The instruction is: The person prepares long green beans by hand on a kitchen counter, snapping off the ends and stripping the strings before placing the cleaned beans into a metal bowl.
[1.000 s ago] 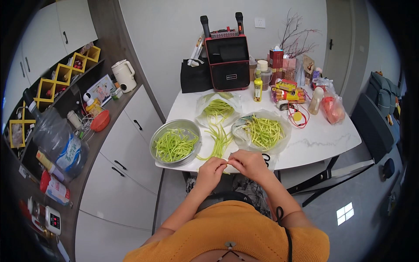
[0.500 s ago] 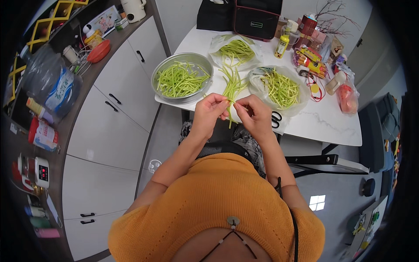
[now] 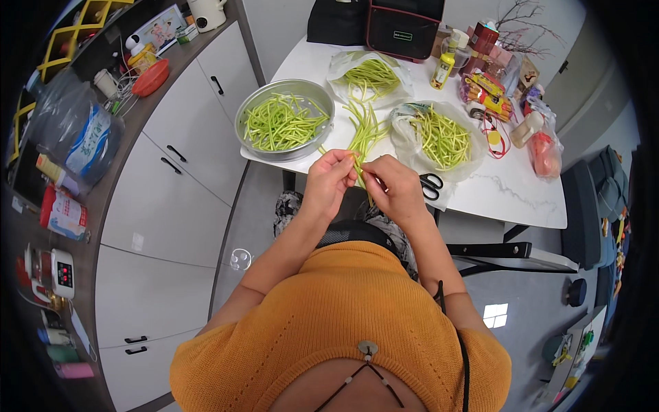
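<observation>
Both my hands are at the near edge of the white table (image 3: 504, 196), fingers pinched close together. My left hand (image 3: 325, 185) is closed on a thin green vegetable stem (image 3: 357, 168). The fingers of my right hand (image 3: 397, 189) pinch the same stem or one beside it. Just beyond them a loose bunch of green stems (image 3: 367, 129) lies on the table. To the left stands a round metal basin (image 3: 274, 156) holding short stem pieces (image 3: 281, 123). A clear plastic bag (image 3: 476, 154) of cut stems is at the right, with black-handled scissors (image 3: 431, 187) beside my right hand.
Another plastic bag (image 3: 338, 69) of long stems sits farther back. Behind it are black bags (image 3: 405, 31), a yellow bottle (image 3: 443, 71) and snack packets (image 3: 486, 99). A long cabinet (image 3: 168, 206) with a big water bottle (image 3: 86, 134) runs along the left.
My right hand has moved slightly left and its fingers are bent closer to my left hand. The view has shifted a little. The basin and bags stay in place.
</observation>
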Motion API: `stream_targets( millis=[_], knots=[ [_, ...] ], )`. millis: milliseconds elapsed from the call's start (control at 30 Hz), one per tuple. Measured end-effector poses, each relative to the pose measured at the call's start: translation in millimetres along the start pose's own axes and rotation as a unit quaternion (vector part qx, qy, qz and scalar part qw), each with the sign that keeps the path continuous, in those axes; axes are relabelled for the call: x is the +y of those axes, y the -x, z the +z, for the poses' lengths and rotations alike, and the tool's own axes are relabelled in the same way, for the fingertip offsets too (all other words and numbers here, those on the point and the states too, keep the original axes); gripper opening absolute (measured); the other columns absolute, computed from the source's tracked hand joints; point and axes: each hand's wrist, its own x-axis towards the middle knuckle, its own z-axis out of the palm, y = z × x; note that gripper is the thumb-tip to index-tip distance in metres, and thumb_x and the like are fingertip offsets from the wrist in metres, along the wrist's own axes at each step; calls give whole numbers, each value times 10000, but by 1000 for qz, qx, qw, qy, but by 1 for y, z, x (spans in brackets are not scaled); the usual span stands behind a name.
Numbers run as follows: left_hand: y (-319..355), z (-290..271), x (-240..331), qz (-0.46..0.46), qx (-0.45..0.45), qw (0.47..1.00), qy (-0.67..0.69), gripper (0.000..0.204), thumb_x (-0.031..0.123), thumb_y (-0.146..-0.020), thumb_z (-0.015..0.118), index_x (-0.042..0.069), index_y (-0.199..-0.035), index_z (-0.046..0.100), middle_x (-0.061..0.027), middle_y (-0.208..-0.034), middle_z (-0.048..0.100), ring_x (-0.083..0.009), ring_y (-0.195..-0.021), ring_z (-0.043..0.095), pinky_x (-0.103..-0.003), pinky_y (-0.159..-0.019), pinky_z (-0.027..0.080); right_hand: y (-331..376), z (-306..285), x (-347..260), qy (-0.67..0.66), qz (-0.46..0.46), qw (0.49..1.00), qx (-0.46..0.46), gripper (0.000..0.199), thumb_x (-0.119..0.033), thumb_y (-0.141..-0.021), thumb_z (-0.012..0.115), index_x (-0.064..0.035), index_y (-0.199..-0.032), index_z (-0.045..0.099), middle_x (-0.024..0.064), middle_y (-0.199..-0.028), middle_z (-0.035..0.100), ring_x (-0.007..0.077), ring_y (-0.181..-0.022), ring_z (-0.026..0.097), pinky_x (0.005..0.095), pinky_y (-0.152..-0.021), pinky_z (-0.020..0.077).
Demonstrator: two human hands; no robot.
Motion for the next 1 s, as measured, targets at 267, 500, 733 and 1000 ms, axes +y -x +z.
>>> stream_targets(
  millis=[267,500,733,1000],
  knots=[
    [0,5,0,37,19,998,-43,160,67,-860,578,-19,-995,587,-35,-801,596,-80,-667,542,-199,-555,413,7,3,2,-71,191,978,51,97,-76,-750,682,-38,-797,606,47,-646,577,106,-469,488,238,-446,393],
    [1,8,-4,69,17,994,-78,210,69,-866,581,-36,-1048,583,-81,-954,621,-118,-783,597,-229,-732,497,10,7,7,-53,204,975,66,94,-75,-742,689,-40,-767,606,31,-618,569,86,-444,449,232,-426,365],
    [1,3,-4,97,19,991,-96,216,65,-870,576,-50,-1052,591,-91,-976,621,-130,-795,603,-240,-752,500,5,12,2,13,101,993,61,93,-52,-707,694,-67,-750,614,42,-679,575,171,-503,525,281,-459,410],
    [1,-1,-3,90,20,990,-103,196,64,-875,566,-51,-1031,601,-88,-935,630,-124,-759,605,-231,-708,500,3,11,4,63,51,996,35,111,-44,-693,695,-73,-770,620,48,-696,579,209,-584,575,306,-518,450]
  ],
)
